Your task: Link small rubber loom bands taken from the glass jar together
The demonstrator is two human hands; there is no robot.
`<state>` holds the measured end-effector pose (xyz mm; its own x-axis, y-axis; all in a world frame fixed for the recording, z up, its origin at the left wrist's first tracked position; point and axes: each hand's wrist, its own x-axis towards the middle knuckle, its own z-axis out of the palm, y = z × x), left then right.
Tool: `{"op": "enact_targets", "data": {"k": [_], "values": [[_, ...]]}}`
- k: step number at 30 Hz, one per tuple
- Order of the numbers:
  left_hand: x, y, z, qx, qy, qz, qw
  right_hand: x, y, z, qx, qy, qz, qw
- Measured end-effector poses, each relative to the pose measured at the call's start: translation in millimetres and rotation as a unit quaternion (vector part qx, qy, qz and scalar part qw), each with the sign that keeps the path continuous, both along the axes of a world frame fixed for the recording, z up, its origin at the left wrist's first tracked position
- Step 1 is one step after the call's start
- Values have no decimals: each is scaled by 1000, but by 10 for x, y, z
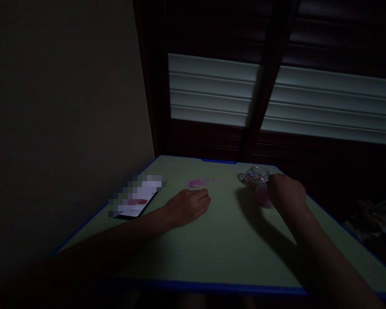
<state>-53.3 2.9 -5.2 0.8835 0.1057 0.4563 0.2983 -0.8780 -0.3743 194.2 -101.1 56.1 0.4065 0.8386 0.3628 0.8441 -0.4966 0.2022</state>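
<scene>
My left hand (191,206) rests on the table with its fingers curled closed. Whatever it may hold is hidden. Just beyond it lies a loose pile of small thin pink and purple pieces (196,183), too small to name. My right hand (286,193) is closed beside a pink container (263,196), with the fingertips hidden behind the hand. I cannot tell whether it touches the container or pinches something small. Behind the pink container stands a clear glass jar (253,177) holding small multicoloured pieces.
The pale green table (212,249) has a blue rim. On its left side lies a tablet or phone (138,199) with a lit, partly blurred screen. A wall (67,107) rises at the left, and dark slatted shutters (212,141) stand behind. The scene is dim.
</scene>
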Motion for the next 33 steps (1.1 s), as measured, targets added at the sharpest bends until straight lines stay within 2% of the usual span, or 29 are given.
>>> {"op": "enact_targets", "data": {"k": [9, 19, 26, 33], "values": [[-12, 12, -17, 0, 20, 16, 1000, -23, -6, -10, 33, -52, 3, 998], [-7, 2, -12, 0, 14, 28, 1000, 0, -3, 0, 46, -57, 18, 997], [-24, 70, 0, -15, -3, 58, 998, -160, 6, 0, 78, -62, 141, 985], [-79, 171, 68, -86, -58, 160, 982, -338, 82, -161, 52, 97, 274, 956]]}}
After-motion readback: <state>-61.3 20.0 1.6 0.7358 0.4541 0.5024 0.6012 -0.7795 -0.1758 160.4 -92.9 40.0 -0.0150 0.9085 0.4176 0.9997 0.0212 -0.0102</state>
